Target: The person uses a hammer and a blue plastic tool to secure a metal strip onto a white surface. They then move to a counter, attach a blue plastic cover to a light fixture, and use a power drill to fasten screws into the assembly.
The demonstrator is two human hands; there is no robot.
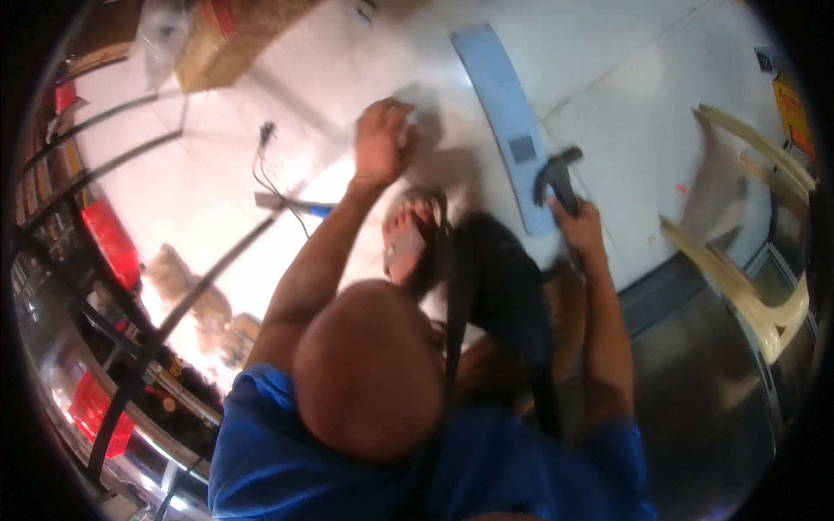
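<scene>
My right hand is closed around the handle of a claw hammer. The dark head of the hammer is over the lower right edge of a long, narrow blue-grey panel. This panel lies slanted on the white floor and has a small dark square patch on its face. Farther left, my left hand hovers near the floor beside my sandalled foot. Its fingers are slightly bent and apart, and no object shows in them.
On the floor to the left lie a blue-handled tool and a dark cable. A cardboard box stands at the far left. Dark metal bars and red bags line the left side. Pale plastic chair legs stick out at right.
</scene>
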